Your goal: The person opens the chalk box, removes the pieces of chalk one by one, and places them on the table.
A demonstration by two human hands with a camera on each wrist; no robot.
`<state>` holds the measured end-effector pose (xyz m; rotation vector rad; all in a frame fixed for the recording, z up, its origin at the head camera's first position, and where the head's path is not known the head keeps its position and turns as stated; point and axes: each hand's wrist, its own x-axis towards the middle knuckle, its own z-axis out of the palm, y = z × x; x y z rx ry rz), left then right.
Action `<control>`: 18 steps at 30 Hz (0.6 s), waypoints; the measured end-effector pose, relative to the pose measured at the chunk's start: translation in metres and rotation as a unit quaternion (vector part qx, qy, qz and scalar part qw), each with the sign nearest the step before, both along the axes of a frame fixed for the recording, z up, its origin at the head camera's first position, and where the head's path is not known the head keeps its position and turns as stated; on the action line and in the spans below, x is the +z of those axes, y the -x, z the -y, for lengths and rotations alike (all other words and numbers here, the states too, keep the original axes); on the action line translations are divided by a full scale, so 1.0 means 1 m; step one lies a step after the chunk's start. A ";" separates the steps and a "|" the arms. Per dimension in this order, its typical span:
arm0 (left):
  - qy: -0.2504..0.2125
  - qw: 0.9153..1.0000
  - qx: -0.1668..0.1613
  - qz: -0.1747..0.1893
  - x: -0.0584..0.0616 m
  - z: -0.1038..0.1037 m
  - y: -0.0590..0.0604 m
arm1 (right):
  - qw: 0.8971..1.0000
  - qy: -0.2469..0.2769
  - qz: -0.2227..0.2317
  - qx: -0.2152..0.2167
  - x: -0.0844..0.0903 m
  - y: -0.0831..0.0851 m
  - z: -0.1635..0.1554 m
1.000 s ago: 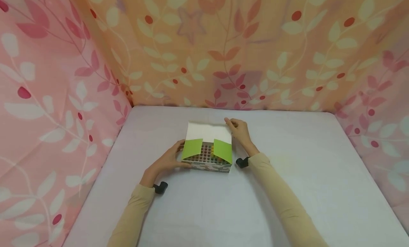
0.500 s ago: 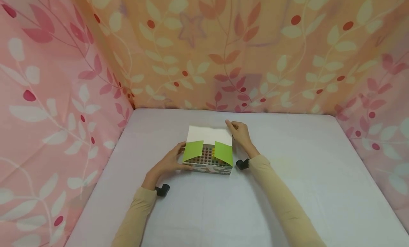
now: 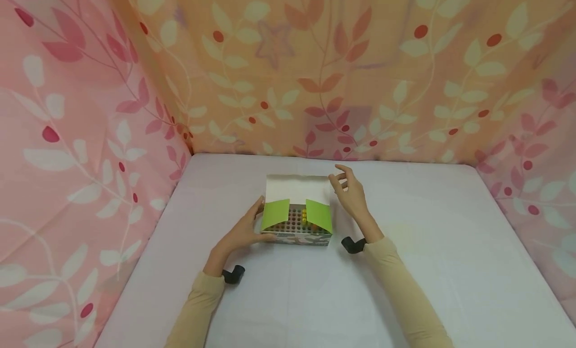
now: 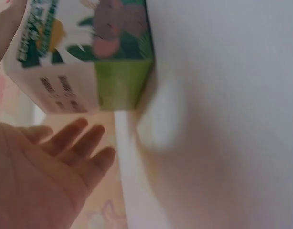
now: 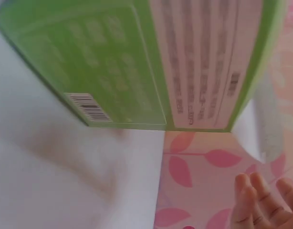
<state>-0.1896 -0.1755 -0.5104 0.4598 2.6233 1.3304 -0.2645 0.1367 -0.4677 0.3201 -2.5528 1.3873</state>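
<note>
A cardboard box [image 3: 297,239] with a cartoon animal on its front stands on the table. Its white lid [image 3: 297,189] is raised, and two green side flaps [image 3: 275,214] slant inward over the opening. Between them show rows of small round ends, several of them yellow [image 3: 304,217]. My left hand [image 3: 243,233] holds the box's left end, thumb [image 3: 268,237] along the front and fingers reaching toward the back corner. Beside the lid's upper right corner is my right hand [image 3: 351,192], fingers loosely extended; the right wrist view shows its fingers [image 5: 246,202] apart from the lid.
A white cloth covers the table [image 3: 288,298]. Floral curtains [image 3: 351,88] hang close behind the back edge and along both sides. A black device [image 3: 353,245] is strapped at each wrist.
My right hand has come off the lid's corner, moving slightly right, and its fingers have straightened. The lid stays up. My left hand keeps its place at the box.
</note>
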 end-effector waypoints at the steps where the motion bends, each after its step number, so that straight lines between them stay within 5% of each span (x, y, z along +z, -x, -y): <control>1: 0.001 1.000 0.004 -0.004 0.002 -0.001 -0.002 | 1.000 -0.003 0.000 -0.003 0.000 -0.005 -0.001; 9: 0.006 0.998 0.053 -0.027 0.016 -0.008 -0.014 | 0.997 -0.071 0.027 0.029 0.002 -0.046 0.002; 18: 0.003 0.990 0.124 -0.064 0.011 -0.019 -0.020 | 0.980 -0.185 0.043 0.067 -0.004 -0.074 0.013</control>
